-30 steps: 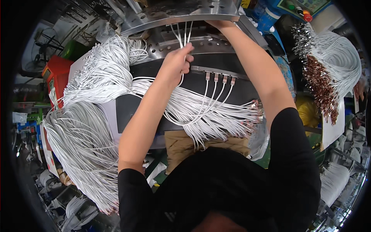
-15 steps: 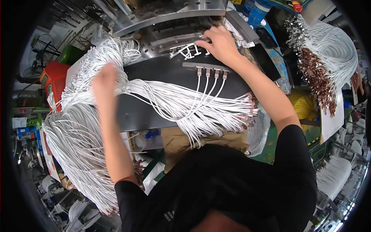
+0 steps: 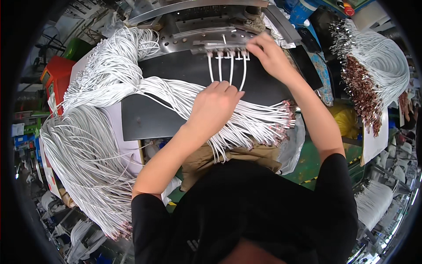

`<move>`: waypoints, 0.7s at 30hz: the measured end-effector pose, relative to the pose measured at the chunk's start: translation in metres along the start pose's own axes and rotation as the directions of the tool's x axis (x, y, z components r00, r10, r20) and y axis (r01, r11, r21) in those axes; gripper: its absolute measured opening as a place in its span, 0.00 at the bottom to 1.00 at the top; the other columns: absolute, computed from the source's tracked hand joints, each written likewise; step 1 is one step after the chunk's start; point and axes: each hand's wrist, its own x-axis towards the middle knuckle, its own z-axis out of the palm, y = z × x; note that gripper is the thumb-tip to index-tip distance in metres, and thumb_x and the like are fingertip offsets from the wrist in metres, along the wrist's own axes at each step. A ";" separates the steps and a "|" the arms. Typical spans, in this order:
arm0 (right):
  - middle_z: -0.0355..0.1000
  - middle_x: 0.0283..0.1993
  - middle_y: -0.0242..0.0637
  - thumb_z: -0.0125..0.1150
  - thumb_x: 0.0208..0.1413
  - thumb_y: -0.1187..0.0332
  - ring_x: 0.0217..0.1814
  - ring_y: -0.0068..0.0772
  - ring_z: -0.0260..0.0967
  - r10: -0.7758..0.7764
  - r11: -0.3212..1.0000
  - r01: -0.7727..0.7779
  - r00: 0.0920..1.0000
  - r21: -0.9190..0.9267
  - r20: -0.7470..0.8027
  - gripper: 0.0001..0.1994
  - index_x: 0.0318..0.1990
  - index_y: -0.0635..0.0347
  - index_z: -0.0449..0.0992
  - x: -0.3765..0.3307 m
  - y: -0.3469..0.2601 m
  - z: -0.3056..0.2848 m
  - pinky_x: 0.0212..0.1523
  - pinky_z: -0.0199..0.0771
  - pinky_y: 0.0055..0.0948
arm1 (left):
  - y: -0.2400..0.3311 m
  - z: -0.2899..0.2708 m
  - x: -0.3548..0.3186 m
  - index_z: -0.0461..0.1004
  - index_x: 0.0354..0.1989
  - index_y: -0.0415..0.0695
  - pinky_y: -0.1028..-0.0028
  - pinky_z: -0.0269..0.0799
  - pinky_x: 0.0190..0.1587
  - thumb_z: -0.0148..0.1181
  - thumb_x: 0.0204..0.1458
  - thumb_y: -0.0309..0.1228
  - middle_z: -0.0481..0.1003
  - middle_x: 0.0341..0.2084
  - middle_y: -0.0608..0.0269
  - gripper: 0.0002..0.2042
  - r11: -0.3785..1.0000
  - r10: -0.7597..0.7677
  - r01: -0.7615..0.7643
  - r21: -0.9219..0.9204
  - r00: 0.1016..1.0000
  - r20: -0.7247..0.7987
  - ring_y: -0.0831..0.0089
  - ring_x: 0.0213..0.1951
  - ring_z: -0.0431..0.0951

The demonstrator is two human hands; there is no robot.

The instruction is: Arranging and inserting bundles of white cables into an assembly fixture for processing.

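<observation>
Several white cables [image 3: 232, 69] run from brown-tipped ends in a thin metal strip [image 3: 204, 50] down toward my left hand [image 3: 214, 105]. Its fingers are curled closed over these cables, above a larger bundle of white cables [image 3: 173, 94] lying across the black work surface [image 3: 160, 68]. My right hand [image 3: 271, 55] pinches the right end of the metal strip between thumb and fingers. The strip lies at the near edge of a perforated steel fixture [image 3: 180, 42]. Small white plastic pieces [image 3: 239, 56] show partly around the strip and the cable ends.
Thick heaps of white cables [image 3: 83, 163] hang at the left, beside a red box [image 3: 59, 72]. A blue container [image 3: 302, 12] stands at the far right of the bench. Another cable bundle with brown ends [image 3: 367, 88] hangs further right, near a yellow bag [image 3: 345, 121].
My left hand has come from the left cable heap to the middle and closed on the cables. The metal strip has moved away to the fixture, and my right hand now grips its end.
</observation>
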 end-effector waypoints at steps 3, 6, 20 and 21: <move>0.72 0.43 0.42 0.59 0.64 0.64 0.48 0.40 0.71 -0.065 0.998 0.058 0.973 -0.038 -0.221 0.13 0.49 0.63 0.78 0.063 0.023 0.027 0.52 0.68 0.31 | -0.014 0.000 0.005 0.76 0.25 0.42 0.63 0.73 0.33 0.64 0.55 0.34 0.75 0.24 0.59 0.10 0.998 -0.061 0.061 0.009 0.996 -0.059 0.60 0.30 0.77; 0.76 0.41 0.46 0.58 0.62 0.54 0.44 0.41 0.75 0.339 0.892 -0.290 0.936 0.346 -0.092 0.18 0.44 0.61 0.77 0.126 -0.037 0.044 0.46 0.74 0.39 | -0.049 -0.023 0.016 0.78 0.25 0.42 0.62 0.74 0.33 0.62 0.56 0.38 0.74 0.21 0.56 0.13 0.965 -0.229 0.236 0.112 0.971 -0.073 0.57 0.28 0.78; 0.71 0.57 0.56 0.51 0.66 0.60 0.63 0.48 0.66 -0.012 0.993 0.003 0.997 -0.122 -0.076 0.19 0.54 0.67 0.73 0.177 0.067 0.048 0.63 0.64 0.41 | -0.135 -0.004 0.141 0.75 0.57 0.47 0.54 0.74 0.52 0.57 0.55 0.43 0.77 0.45 0.37 0.23 0.880 -0.472 0.475 -0.023 0.878 0.081 0.42 0.48 0.78; 0.70 0.58 0.57 0.50 0.66 0.58 0.65 0.48 0.65 0.031 0.978 -0.033 0.999 -0.206 -0.013 0.20 0.55 0.67 0.72 0.169 0.046 0.045 0.65 0.62 0.41 | -0.135 -0.008 0.135 0.76 0.55 0.46 0.54 0.75 0.51 0.56 0.56 0.40 0.77 0.44 0.37 0.20 0.885 -0.465 0.463 -0.056 0.885 -0.028 0.42 0.47 0.78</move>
